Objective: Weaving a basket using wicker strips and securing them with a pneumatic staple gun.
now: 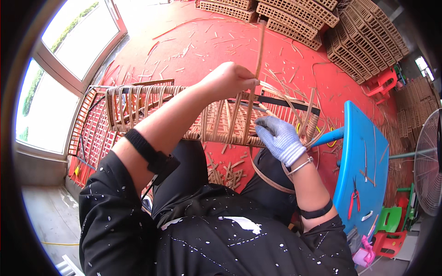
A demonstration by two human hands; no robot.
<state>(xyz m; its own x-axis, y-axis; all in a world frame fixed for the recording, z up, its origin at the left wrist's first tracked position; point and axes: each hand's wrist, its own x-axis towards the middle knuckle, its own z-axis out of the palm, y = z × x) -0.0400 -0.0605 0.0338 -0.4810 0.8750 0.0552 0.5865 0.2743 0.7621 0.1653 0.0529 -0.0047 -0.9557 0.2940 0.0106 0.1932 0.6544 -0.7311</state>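
Across my knees lies a long woven rattan piece (216, 120) on a dark frame, its near and far edges wrapped with strips. My bare left hand (230, 79) is raised over its far edge, fingers pinched on a flat rattan strip (261, 50). The strip stands up above the hand and runs down to the weave. My right hand (280, 139), in a grey-white glove, is closed at the near edge with its fingertips against the weave, right beside the strip. A loose strip end (267, 180) curves over my right thigh below that hand.
On my right stands a blue plastic table (361, 161) with red-handled pliers (354, 201). A fan (428, 161) is farther right. Stacked woven trays (299, 16) stand at the back. Rattan scraps litter the red floor (184, 34). Another latticed rattan piece (94, 131) leans at left.
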